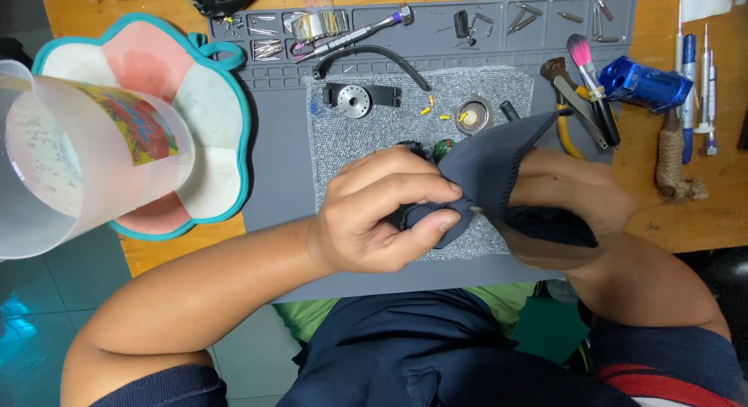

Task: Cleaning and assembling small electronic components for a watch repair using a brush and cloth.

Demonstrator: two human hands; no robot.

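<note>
My left hand (386, 208) pinches a fold of a dark grey cloth (487, 162) between thumb and fingers, above the front of a grey work mat (280, 142). My right hand (573, 197) is blurred and partly wrapped in the same cloth, gripping it from the right. A thin light tip pokes out of the cloth between the two hands. What the cloth covers is hidden. Just behind the hands, a small green part (442, 148) peeks out on the grey textured pad (366, 138).
A frosted plastic cup (86, 154) stands at the left over a flower-shaped pot holder (214, 103). On the mat lie a round metal part (354, 100), a ring (473, 115), a black cable and bits. Pliers (569, 103), a pink brush (588, 76), a blue tool (645, 84) and screwdrivers lie right.
</note>
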